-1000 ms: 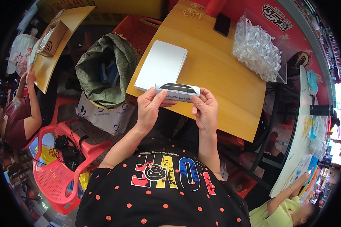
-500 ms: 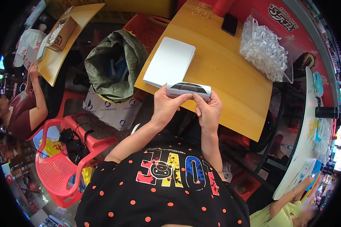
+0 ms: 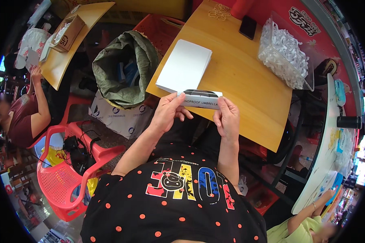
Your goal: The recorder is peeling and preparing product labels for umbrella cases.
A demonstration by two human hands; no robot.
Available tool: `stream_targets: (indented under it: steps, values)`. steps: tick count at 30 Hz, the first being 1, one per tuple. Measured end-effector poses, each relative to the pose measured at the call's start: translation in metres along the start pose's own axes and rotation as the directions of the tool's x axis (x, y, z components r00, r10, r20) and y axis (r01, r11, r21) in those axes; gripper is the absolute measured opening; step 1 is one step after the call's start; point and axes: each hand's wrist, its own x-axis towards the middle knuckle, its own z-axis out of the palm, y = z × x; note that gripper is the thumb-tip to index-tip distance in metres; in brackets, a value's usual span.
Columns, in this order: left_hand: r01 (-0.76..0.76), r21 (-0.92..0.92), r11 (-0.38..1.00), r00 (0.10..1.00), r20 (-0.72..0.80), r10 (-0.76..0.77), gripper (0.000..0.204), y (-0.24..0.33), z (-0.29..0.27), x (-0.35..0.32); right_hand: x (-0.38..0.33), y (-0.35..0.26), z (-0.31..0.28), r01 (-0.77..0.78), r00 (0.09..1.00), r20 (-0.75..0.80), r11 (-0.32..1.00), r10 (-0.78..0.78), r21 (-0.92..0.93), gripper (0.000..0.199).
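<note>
A small printed cardboard umbrella box, white and grey with a dark picture along its upper side, is stretched level between my two hands just above the near edge of the wooden table. My left hand pinches its left end between thumb and fingers, the other fingers curled below. At the right end, my right hand grips it the same way, thumb on the near face. Directly beyond the box lies a neat stack of white sheets or flat cartons; its near edge is partly covered by the box.
A clear bin of white strips, a black phone and rubber bands sit on the table. Left of it stand an open green sack and a red plastic chair. Other people work at both sides.
The box was bent into a curve with both thumbs meeting at its middle. Now it is straighter, its near panel faces me, and my hands have moved apart to its ends.
</note>
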Motion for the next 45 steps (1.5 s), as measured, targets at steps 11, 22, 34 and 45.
stream_targets:
  steps: [11,22,34,45]
  values:
    - [-0.130,0.407,0.904,0.964,-0.160,0.210,0.018,0.029,-0.077,-0.058,0.004,0.024,0.029,0.160,0.952,0.305,0.835,0.009,-0.527,0.021]
    - [-0.266,0.344,0.900,0.721,-0.549,0.423,0.066,0.055,-0.172,-0.028,0.040,0.009,0.055,0.608,0.698,0.658,-0.251,-0.283,-0.753,0.036]
    - [0.040,0.061,0.997,0.982,-0.185,-0.028,0.057,0.018,-0.082,-0.029,0.030,0.012,0.030,0.702,0.453,0.748,-0.322,-0.485,-0.635,0.024]
    - [0.019,-0.117,0.993,0.995,0.100,-0.007,0.038,0.024,-0.039,-0.028,-0.069,-0.037,0.019,0.703,0.711,0.600,0.387,-0.366,-0.597,0.020]
